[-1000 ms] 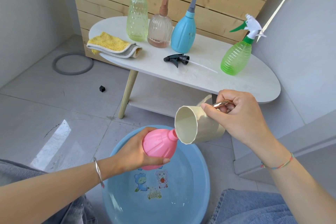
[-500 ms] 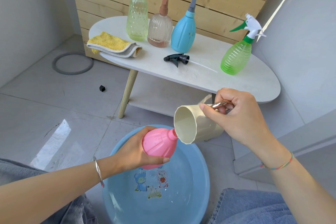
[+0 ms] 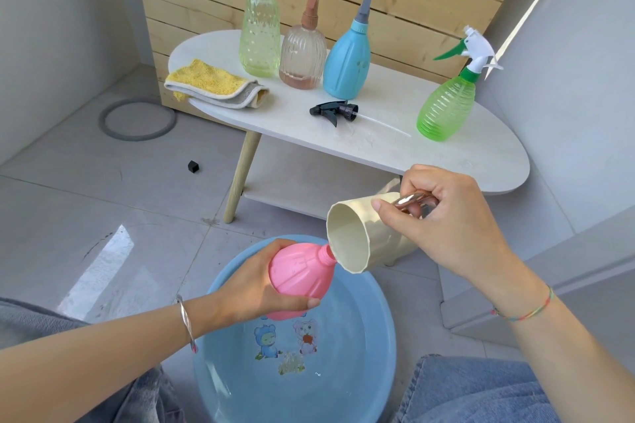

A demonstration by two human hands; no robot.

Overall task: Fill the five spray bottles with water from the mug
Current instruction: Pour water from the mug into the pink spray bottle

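A round light-blue plastic basin (image 3: 364,374) sits on the floor between the person's knees, with water and cartoon stickers inside. Above it, the left hand (image 3: 247,292) wraps its fingers round the belly of a pink ribbed plastic spray bottle (image 3: 302,268), uncapped and tilted with its neck toward the right. The right hand (image 3: 446,227) pinches the shiny copper-coloured handle of a cream mug (image 3: 357,237). The mug is tipped onto its side, and its rim touches the bottle's open neck.

Beyond, a white oval worktop (image 3: 481,158) carries a loose black trigger spray head (image 3: 335,110) with its tube. To the right stands a green ribbed bottle with a white trigger (image 3: 446,106). At the back, 3 capped bottles stand close together: sky-blue (image 3: 347,62), clear brownish (image 3: 302,58) and tall pale-green (image 3: 259,34). A folded yellow cloth (image 3: 213,82) lies at the left end.
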